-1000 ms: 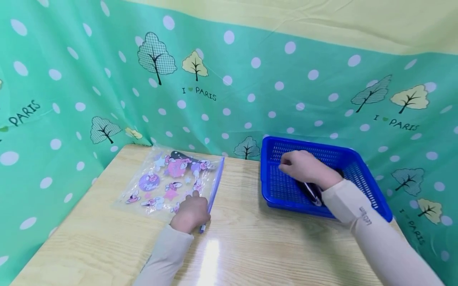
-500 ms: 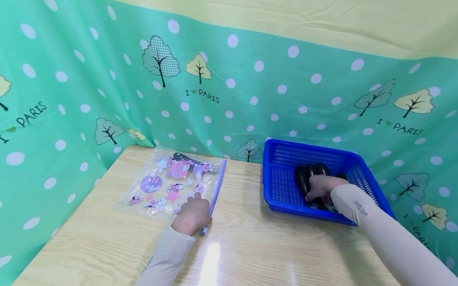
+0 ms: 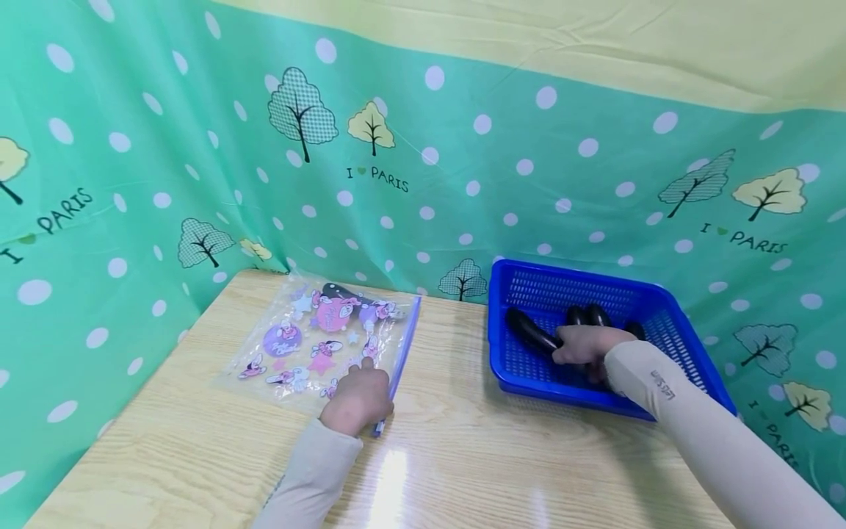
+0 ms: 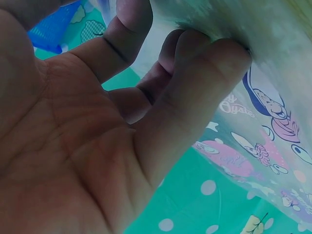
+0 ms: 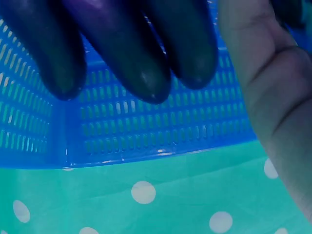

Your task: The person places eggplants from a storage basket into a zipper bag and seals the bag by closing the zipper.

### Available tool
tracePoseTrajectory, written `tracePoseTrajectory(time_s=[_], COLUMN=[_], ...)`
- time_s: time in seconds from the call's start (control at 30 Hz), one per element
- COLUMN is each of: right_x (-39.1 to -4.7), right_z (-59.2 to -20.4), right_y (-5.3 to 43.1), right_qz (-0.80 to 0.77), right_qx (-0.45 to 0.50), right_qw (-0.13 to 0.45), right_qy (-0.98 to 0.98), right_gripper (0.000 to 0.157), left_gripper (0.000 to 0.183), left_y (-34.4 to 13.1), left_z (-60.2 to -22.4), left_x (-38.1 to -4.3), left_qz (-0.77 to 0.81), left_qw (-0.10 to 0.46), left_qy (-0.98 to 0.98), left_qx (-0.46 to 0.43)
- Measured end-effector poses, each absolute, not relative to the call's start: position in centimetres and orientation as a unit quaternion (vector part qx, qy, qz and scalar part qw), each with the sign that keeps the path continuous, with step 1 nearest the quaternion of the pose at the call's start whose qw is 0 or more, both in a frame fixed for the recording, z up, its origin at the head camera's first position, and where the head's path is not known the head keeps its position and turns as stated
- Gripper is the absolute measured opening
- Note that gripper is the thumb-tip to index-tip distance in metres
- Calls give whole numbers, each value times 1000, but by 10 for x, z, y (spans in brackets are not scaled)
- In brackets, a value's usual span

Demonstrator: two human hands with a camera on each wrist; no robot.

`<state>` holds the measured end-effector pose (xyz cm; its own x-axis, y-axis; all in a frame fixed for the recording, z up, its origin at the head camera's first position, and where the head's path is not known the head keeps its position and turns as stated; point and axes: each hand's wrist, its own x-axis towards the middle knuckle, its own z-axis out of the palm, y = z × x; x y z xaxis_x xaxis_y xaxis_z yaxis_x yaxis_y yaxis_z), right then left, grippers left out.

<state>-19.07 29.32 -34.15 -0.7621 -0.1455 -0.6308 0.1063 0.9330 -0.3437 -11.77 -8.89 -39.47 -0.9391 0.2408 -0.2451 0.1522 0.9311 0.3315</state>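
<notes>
Left grip pinched the bag, one dark item inside. Right grip held an eggplant; others remained in the basket.

Count one blue basket; in it, four visible eggplants, one right hand; left of it, one zip bag, one dark item, one left hand.

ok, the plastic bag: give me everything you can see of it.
The plastic bag looks clear and glossy, with prints of pink and purple circles, stars and cartoon figures. A purple strip edges the side nearest the blue basket. The bag lies fairly flat on the wooden table. A long dark object shows through its far part. The left hand pinches it near the strip's near end. Whether its mouth is sealed, I can't tell.
</notes>
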Motion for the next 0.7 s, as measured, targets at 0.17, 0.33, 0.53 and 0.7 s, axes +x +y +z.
tracePoseTrajectory(time_s=[0.17,0.33,0.53,0.7], right_x=[-204,-213,-220,-224], right_z=[-331,-320,-316,-318], right_y=[294,298,295,286], right_qz=[-197,-258,-327,-348], right_qx=[-54,-62,-54,-24], right_qw=[335,292,179,133], right_qy=[920,919,926,928], right_gripper=[69,62,53,56], left_gripper=[18,16,16,18], left_y=[-89,-89,-89,-89], left_z=[-394,-395,-396,-397], left_x=[-118,-119,-119,-119], left_qz=[158,158,157,156], left_qw=[141,142,141,141], left_qy=[972,972,972,972], left_qx=[103,104,103,101])
